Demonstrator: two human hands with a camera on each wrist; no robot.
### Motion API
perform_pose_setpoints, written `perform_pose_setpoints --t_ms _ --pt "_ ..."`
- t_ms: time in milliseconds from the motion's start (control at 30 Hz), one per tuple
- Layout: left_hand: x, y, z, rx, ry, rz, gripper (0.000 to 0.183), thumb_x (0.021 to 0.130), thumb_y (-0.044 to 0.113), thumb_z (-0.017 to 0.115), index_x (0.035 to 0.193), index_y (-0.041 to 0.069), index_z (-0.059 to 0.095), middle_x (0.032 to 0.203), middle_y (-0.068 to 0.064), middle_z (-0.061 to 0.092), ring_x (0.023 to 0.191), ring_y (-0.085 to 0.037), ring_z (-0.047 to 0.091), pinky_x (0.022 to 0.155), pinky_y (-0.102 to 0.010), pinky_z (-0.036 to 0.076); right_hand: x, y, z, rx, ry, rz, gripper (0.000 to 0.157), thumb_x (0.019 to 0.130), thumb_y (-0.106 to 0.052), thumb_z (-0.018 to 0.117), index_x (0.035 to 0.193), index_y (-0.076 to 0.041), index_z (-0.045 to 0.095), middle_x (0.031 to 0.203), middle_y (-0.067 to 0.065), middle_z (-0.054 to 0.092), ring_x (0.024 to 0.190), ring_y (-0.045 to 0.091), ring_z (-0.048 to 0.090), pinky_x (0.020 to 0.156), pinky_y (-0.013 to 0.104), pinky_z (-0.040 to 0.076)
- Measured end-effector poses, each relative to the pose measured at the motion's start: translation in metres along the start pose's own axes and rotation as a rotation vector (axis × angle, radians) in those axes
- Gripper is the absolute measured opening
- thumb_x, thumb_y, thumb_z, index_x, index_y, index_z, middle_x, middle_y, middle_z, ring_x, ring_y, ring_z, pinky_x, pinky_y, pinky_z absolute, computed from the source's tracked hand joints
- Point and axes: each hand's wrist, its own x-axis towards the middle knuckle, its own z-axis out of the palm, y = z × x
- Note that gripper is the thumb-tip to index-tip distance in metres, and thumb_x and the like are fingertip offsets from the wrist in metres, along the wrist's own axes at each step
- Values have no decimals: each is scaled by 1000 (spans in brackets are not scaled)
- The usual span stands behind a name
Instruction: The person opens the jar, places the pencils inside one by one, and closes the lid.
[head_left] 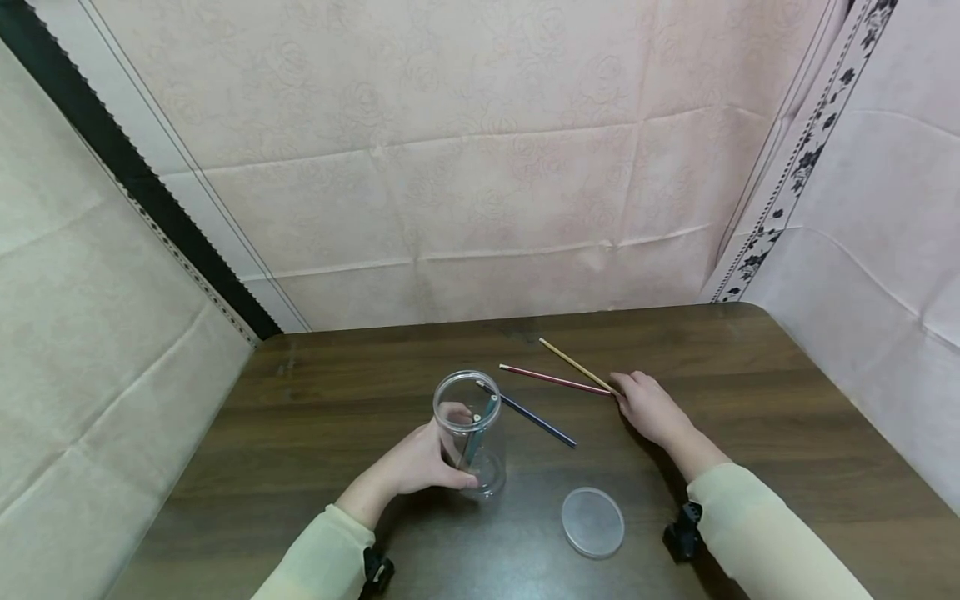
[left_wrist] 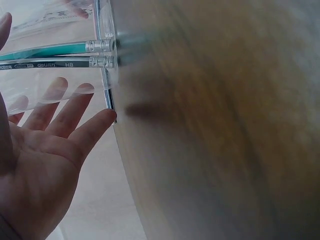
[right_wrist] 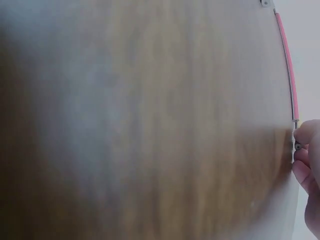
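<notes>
On the left hung a pale cloth (head_left: 97, 333), edged by a black band (head_left: 146, 175). The back cloth (head_left: 480, 192), faintly patterned and creased, rose behind the desk (head_left: 300, 467).

The left hand (head_left: 420, 460), in a pale sleeve (head_left: 322, 554) with a dark device (head_left: 377, 572) at the wrist, was curved round the clear jar (head_left: 491, 454), thumb at the near side and other fingers behind. The jar was upright and lidless on the left half of the desk. Inside leaned a teal pencil (left_wrist: 55, 51) and a black pencil (left_wrist: 45, 65), side by side, their metal-banded ends down (the black one read "HB" in the left wrist view).

Behind the jar, partly seen through its wall, the blue pencil (head_left: 536, 420) lay slanting out to the right. Further back and to the right lay the red pencil (head_left: 555, 379), and beyond it the yellow pencil (head_left: 576, 365); their near ends converged. The round, clear lid (head_left: 592, 523) lay flat at the front, right of the jar and well apart from it.

The right hand (head_left: 649, 408) pinched the near end of the yellow pencil between its fingertips. The red one ended just beside them; whether it touched, I could not tell. Another dark device (head_left: 682, 533) sat at that wrist. Farthest right hung the right cloth (head_left: 885, 275), bordered by a floral strip (head_left: 806, 158).
</notes>
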Motion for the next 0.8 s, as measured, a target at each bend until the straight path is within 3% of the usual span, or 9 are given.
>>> perform_pose_setpoints --t_ms 200,300,467,667,800 --pt "0 0 1 -1 1 2 82 66 36 83 130 20 35 128 -1 48 81 -11 58 79 -37 43 -8 7 -4 -31 159 -123 32 78 6 66 109 11 60 81 16 56 73 31 55 68 44 47" --pt "0 -1 1 0 -1 -4 82 66 36 83 130 21 35 127 -1 48 80 -11 58 78 -37 43 -10 10 -11 -29 213 -146 32 76 8 66 108 10 61 79 14 55 71 30 54 66 43 46" --pt "0 -2 1 1 -1 -7 82 66 36 83 130 21 35 125 0 49 79 -11 58 77 -37 44 -9 5 -32 22 241 -84 30 79 6 63 109 8 62 83 14 55 75 27 53 67 42 46" --pt "1 -3 1 6 -1 -5 82 66 36 83 130 21 35 121 0 52 78 -10 59 77 -37 44 -7 -17 -70 118 272 32 24 87 2 59 110 4 64 92 13 54 78 23 52 67 41 45" --pt "1 -3 1 13 0 -5 82 66 36 83 130 22 35 117 0 54 77 -11 59 77 -37 43 -6 -32 -89 154 338 36 22 87 2 60 108 2 65 93 10 56 77 18 51 67 34 43"
